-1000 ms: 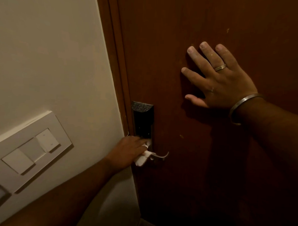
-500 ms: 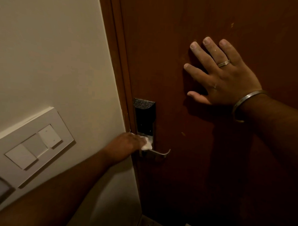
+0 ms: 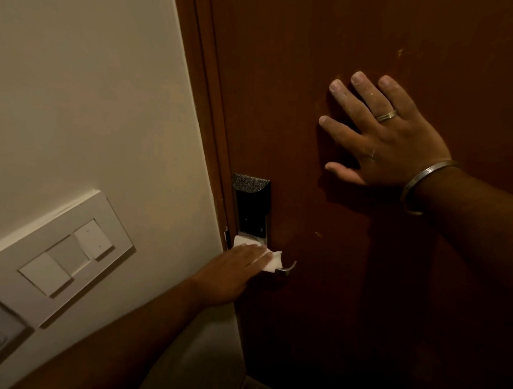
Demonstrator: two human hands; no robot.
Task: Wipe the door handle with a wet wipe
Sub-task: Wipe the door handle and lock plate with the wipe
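Note:
A silver lever door handle [image 3: 287, 269] sticks out below a black lock plate [image 3: 252, 206] on the dark brown door [image 3: 328, 65]. Only the handle's curved tip shows. My left hand [image 3: 231, 274] lies over the handle and presses a white wet wipe [image 3: 271, 261] onto it, the wipe showing past my fingertips and above my knuckles. My right hand [image 3: 381, 135] rests flat on the door, up and to the right of the lock, fingers spread, with a ring and a metal bangle on the wrist.
A cream wall [image 3: 92, 99] meets the door frame [image 3: 206, 104] on the left. A white switch panel [image 3: 64, 253] with several rocker switches is mounted on the wall, close to my left forearm.
My left hand slid the wipe along the handle toward its tip, after moving back toward the lock plate. My right hand stays pressed on the door.

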